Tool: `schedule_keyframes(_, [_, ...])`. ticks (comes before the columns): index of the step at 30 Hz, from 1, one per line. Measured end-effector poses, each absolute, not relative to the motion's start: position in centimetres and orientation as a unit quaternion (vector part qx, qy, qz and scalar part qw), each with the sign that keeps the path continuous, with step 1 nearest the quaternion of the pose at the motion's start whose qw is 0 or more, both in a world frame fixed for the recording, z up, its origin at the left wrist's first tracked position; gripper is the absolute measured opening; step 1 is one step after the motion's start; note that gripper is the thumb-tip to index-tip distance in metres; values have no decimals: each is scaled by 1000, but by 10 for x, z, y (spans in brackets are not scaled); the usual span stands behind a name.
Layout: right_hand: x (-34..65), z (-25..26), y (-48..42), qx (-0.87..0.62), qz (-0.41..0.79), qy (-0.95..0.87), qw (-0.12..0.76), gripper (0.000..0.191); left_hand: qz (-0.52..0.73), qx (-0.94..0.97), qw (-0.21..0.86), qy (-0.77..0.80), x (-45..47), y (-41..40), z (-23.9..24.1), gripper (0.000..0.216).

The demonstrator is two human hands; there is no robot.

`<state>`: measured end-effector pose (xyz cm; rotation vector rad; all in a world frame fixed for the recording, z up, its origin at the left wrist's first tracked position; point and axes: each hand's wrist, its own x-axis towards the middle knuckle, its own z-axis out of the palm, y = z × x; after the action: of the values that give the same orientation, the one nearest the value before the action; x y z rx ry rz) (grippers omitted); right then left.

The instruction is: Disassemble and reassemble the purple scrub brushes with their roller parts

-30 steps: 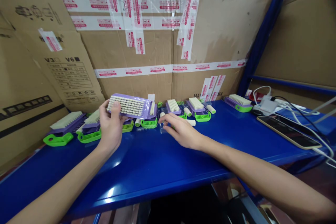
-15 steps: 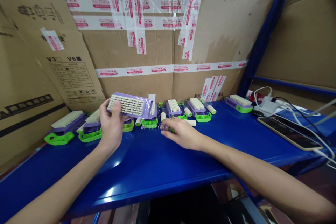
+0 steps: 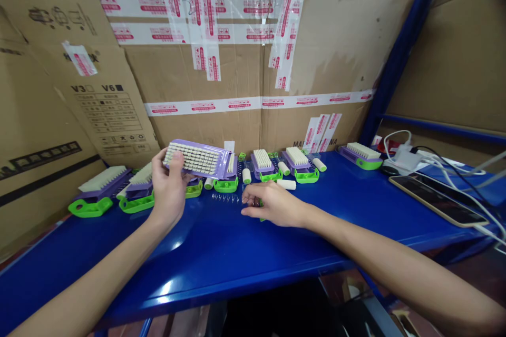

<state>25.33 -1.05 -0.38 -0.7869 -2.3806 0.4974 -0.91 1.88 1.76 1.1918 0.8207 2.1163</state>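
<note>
My left hand is closed around a purple brush plate with cream bristles, held tilted above the blue shelf. My right hand rests low on the shelf with its fingers curled over a small green piece that mostly stays hidden. Just left of its fingertips lies a thin metal spring. A row of purple and green brush units stands along the back, with small white rollers among them.
Taped cardboard boxes wall in the back and left. A phone, a white charger and cables lie at the right. A blue rack upright rises at the right.
My right hand has drawn back toward me from the row of brushes, uncovering the spring on the shelf. The left hand and its brush plate have stayed put.
</note>
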Motion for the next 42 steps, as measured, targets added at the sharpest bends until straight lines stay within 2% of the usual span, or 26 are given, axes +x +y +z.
schedule_keyframes(13, [254, -4, -9, -308, 163, -902, 256, 21, 781, 452, 279, 329, -10, 17, 15, 48])
schedule_keyframes(25, [255, -3, -9, -315, 85, -917, 228, 23, 766, 471, 267, 347, -10, 17, 14, 49])
schedule_keyframes(42, [255, -3, -10, -331, 70, -920, 197, 22, 765, 469, 275, 346, -9, 15, 15, 55])
